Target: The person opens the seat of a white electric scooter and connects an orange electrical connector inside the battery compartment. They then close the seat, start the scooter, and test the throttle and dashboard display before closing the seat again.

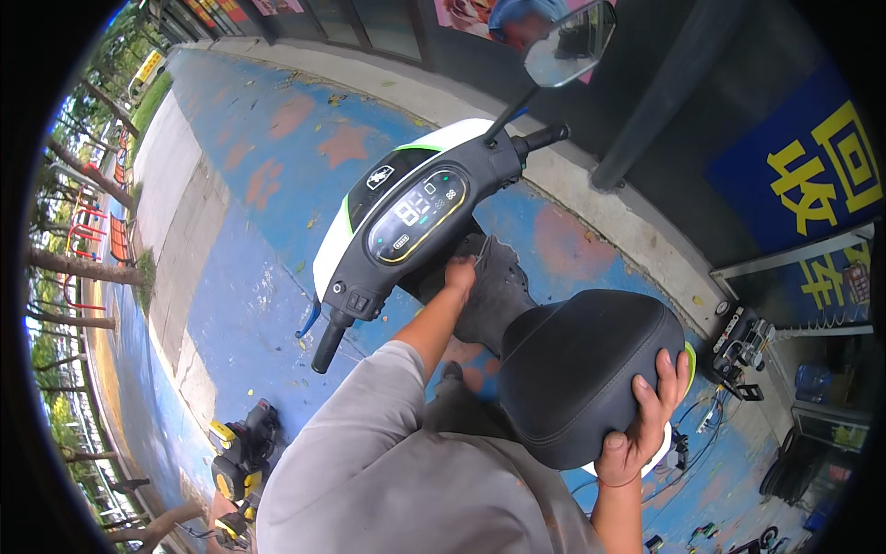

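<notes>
An electric scooter [325,242] with white, green and black panels stands before me. Its lit display [417,214] sits in the middle of the black handlebar cover. My left hand [460,275] reaches in below the handlebar, at the inner side of the front panel; its fingertips are mostly hidden, and I cannot make out what they touch. With thumb and fingers apart along the rear edge, my right hand [641,415] grips the black padded seat [591,369]. The left grip [332,342] and right grip [544,137] are both free of my hands.
A mirror [572,46] rises from the right handlebar. On the blue painted ground [249,305], a black and yellow machine [242,462] stands at the lower left. Tools [738,346] and cables [697,462] lie at the right, by the shop front. Trees and benches [118,238] line the far left.
</notes>
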`<state>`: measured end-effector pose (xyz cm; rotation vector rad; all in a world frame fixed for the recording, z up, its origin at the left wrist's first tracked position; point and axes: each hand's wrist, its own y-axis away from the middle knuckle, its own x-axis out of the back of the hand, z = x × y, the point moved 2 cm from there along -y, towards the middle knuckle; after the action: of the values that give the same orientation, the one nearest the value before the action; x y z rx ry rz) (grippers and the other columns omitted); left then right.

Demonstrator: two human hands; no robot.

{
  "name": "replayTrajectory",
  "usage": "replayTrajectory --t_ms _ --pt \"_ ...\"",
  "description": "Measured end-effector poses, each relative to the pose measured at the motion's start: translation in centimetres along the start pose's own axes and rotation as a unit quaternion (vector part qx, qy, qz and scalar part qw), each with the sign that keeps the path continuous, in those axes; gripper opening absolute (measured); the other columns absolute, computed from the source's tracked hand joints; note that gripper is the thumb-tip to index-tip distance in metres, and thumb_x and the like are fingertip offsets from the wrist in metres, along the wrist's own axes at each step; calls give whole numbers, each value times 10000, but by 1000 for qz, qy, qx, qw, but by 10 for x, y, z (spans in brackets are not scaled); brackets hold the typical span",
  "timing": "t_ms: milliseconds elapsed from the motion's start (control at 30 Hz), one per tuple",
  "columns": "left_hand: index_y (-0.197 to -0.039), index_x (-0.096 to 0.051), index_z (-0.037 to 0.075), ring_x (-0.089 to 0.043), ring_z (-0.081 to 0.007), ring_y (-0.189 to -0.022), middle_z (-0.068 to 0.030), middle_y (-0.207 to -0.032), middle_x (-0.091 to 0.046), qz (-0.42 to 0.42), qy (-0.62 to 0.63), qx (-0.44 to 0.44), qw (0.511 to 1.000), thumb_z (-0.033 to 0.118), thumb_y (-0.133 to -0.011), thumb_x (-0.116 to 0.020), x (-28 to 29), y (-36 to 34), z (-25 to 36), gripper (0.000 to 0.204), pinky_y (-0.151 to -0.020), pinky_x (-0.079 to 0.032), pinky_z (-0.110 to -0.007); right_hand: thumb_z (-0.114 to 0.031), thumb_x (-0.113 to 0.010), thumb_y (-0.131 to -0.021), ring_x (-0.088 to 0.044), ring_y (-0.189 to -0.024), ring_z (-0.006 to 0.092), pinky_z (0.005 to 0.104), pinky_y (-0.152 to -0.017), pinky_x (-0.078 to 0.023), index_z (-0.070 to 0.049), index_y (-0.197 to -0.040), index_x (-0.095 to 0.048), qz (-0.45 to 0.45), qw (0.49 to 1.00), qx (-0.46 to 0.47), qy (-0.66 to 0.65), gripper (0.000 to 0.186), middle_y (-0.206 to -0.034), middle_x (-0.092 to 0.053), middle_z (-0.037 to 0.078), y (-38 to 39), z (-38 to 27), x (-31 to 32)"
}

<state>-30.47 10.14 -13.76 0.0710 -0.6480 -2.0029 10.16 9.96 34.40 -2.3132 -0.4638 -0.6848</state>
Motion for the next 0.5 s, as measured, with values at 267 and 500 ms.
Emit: replayTrajectory --t_ms 267,500 --pt "-1162 -689 4 -694 -276 -896 -122 -981 -696 -147 -161 -231 948 129 -991 -777 124 247 48 230 -809 -570 -418 -609 -523 -1132 -343 -1651 489 635 -1346 -181 -46 -1474 -676 2 999 29 17 676 -1681 -547 239 -14 -7 -11" --pt "-1176 -681 14 -644 -440 -1073 -194 -1117 -679 73 -301 -529 790 105 -874 -800 270 301 186 337 -964 -516 -519 -560 -551 -1128 -336 -1643 503 607 -1344 -198 -4 -1433 -689 19 999 27 2 649 -1668 -552 245 -20 -14 -20"
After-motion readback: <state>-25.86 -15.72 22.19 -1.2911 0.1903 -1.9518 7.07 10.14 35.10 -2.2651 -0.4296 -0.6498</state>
